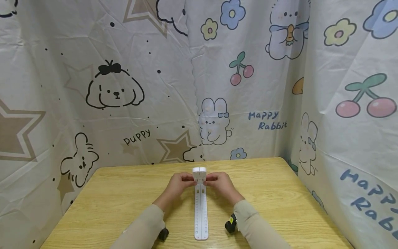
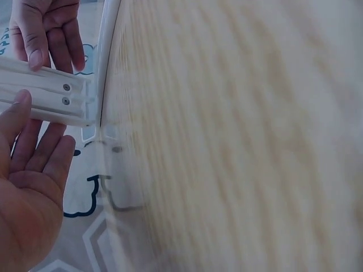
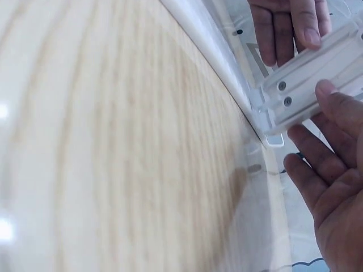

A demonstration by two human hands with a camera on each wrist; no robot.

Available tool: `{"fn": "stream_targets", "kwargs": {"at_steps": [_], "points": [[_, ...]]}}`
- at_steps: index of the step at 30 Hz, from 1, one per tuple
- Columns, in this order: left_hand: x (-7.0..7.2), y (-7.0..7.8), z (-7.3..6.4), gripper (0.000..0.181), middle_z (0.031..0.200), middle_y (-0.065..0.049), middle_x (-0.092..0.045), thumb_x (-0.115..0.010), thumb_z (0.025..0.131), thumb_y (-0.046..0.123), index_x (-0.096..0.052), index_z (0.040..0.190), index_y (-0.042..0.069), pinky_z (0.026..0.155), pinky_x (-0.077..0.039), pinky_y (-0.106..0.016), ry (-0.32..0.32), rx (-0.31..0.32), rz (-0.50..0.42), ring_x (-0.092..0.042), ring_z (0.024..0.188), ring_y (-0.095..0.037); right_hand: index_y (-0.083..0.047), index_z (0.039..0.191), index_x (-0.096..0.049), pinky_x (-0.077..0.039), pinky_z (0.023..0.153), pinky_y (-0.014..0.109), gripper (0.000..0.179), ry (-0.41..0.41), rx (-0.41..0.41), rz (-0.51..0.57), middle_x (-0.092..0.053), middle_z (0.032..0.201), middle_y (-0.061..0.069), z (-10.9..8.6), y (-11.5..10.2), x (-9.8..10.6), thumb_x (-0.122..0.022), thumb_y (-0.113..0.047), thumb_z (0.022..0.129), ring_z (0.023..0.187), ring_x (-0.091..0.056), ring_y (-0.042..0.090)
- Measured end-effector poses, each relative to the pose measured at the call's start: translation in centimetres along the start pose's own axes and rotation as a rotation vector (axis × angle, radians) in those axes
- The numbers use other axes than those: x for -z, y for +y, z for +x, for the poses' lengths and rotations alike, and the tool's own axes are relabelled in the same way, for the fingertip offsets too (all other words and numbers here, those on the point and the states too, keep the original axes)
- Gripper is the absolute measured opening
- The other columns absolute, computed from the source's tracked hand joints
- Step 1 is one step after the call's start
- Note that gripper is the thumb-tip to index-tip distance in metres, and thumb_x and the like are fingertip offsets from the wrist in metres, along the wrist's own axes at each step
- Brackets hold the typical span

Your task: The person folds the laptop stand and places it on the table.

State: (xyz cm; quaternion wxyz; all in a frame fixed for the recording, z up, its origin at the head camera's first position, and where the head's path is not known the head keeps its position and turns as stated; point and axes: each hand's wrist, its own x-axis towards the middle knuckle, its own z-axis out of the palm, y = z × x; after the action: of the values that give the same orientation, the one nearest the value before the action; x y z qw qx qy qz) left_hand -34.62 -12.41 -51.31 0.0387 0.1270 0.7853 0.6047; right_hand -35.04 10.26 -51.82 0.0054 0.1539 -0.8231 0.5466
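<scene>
A white plastic folding stand (image 1: 201, 211) lies lengthwise on the table, a narrow strip with a seam down its middle and rows of small notches. Its far end rises into a short upright section (image 1: 199, 172), where two screws show in both wrist views. My left hand (image 1: 178, 184) pinches the left side of this upright between thumb and fingers. On the opposite side my right hand (image 1: 222, 185) pinches it in the same way. Close up, the left thumb (image 2: 21, 102) lies on the upright's face, and so does the right thumb (image 3: 334, 96).
The stand rests on a light wood-grain table (image 1: 124, 204), whose far edge lies just beyond the hands. A cream curtain (image 1: 174, 86) with cartoon prints hangs behind and along the sides. Small black devices sit under both wrists, one beside the right sleeve (image 1: 255, 221).
</scene>
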Motion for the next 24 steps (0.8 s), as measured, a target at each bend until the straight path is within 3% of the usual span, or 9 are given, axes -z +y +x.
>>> {"fn": "stream_targets", "kwargs": {"at_steps": [15,24], "points": [[0.0,0.0,-0.2,0.017,0.103,-0.008,-0.077,-0.082,0.087,0.009,-0.077,0.102,0.002,0.089,-0.059,-0.034,-0.018,-0.002,0.030,-0.071,0.096,-0.016,-0.009,0.100,-0.081,-0.061,0.085,0.031,0.012,-0.161,0.034,-0.014,-0.079,0.101,0.005,0.8,0.4,1.3,-0.080,-0.009,0.088,0.095,-0.072,0.014],[0.5,-0.2,-0.1,0.020,0.108,-0.008,-0.077,-0.080,0.088,0.006,-0.078,0.107,0.005,0.088,-0.060,-0.032,-0.083,0.005,0.047,-0.071,0.100,-0.017,-0.009,0.103,-0.081,-0.060,0.084,0.028,0.015,-0.204,0.034,-0.027,-0.079,0.102,0.004,0.6,0.4,1.6,-0.078,-0.005,0.089,0.095,-0.070,0.012]]}}
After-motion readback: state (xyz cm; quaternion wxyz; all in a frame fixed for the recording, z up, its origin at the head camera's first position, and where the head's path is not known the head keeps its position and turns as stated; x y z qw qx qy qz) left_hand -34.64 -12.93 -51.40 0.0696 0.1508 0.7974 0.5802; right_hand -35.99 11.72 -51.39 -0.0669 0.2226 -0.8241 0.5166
